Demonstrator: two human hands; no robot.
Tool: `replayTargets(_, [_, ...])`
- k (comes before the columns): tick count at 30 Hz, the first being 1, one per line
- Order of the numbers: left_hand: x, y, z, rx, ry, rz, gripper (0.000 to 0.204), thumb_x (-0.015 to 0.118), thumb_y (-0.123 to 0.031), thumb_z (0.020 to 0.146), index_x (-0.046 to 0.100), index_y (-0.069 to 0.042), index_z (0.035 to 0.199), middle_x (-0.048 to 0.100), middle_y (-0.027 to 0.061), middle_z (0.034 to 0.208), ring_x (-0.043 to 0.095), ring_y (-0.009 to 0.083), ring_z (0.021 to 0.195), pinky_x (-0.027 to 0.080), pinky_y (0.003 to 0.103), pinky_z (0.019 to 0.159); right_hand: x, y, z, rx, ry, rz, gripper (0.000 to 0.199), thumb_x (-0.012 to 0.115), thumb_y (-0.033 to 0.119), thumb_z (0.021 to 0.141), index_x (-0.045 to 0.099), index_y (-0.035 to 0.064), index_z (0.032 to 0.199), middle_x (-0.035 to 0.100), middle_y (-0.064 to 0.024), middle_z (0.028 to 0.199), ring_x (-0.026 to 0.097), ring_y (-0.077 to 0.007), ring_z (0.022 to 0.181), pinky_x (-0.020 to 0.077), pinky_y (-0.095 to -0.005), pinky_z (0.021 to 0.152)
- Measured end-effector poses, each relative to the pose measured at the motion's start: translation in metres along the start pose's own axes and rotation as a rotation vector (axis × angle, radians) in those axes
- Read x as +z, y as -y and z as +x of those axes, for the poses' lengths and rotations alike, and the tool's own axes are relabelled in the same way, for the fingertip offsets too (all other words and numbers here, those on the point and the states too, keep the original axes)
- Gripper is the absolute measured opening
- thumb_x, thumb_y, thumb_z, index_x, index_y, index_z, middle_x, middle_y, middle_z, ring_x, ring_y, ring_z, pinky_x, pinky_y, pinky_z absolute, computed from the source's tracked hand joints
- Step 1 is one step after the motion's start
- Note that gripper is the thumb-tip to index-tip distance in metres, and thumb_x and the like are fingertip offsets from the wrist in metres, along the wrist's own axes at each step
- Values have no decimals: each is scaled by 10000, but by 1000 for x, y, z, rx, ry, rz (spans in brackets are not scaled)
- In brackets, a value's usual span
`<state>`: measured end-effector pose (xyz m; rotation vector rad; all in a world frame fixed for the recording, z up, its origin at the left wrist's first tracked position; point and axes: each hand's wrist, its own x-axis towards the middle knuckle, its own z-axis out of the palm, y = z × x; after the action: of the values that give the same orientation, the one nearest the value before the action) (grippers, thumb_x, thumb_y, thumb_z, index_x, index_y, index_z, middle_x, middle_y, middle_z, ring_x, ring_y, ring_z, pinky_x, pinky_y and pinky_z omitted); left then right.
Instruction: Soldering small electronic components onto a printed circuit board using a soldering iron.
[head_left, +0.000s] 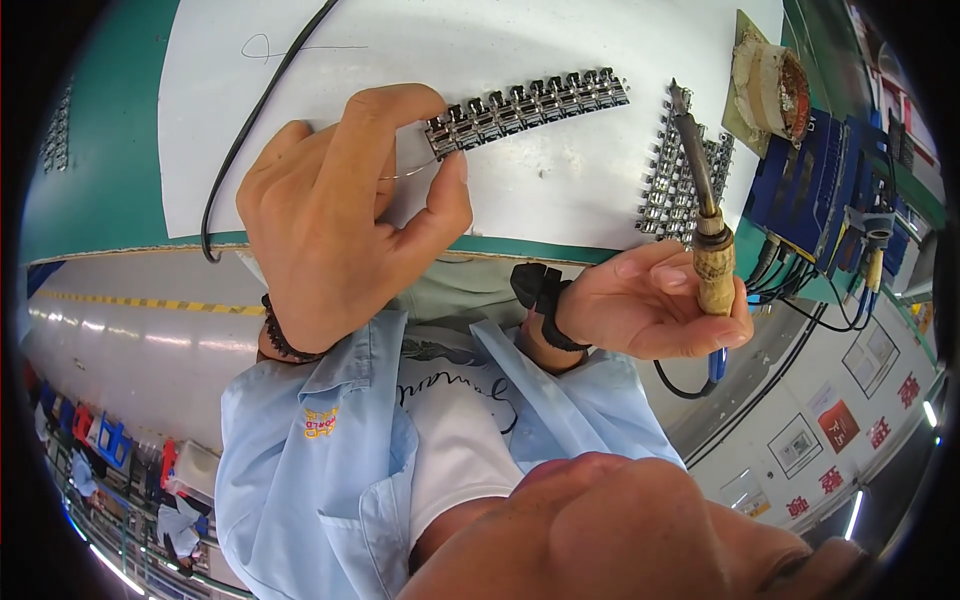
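My left hand (350, 200) pinches the left end of a row of small metal connectors (530, 110) between thumb and forefinger. The row slants up to the right over white paper. A thin solder wire (408, 174) runs from under the curled fingers to the row's near end. On the right, my right hand (650, 300) grips a soldering iron (714, 265) by its worn, tan handle. The iron's dark tip points away from me, above more rows of metal connectors (665, 185) lying on the paper. It stands well apart from the row in my left hand.
White paper (560, 200) covers much of the green bench (110, 120). A black cable (255, 125) crosses its left side. At the right stand a round, crusted holder (780, 90) and a blue box (800, 190) with cables. More connectors (57, 130) lie far left.
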<state>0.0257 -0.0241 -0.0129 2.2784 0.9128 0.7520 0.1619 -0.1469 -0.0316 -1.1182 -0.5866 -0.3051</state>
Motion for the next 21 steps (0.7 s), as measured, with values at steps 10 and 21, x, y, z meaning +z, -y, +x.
replayTargets(10, [-5, 4, 1, 17, -18, 80, 310, 744, -58, 643, 666, -81, 942, 305, -32, 509, 269, 120, 469, 232, 292, 481, 4, -4, -2, -17, 52, 37, 289, 456, 341, 1007, 471, 61, 937, 439, -12, 609, 392, -77, 531, 395, -177, 512])
replayTargets(21, [-14, 9, -15, 167, -90, -155, 298, 792, -152, 670, 664, -109, 936, 413, -47, 504, 331, 109, 396, 260, 272, 422, -3, 8, -1, -10, -83, -339, 403, 388, 376, 1019, 497, 2, 916, 463, -38, 693, 400, -105, 535, 328, -210, 444])
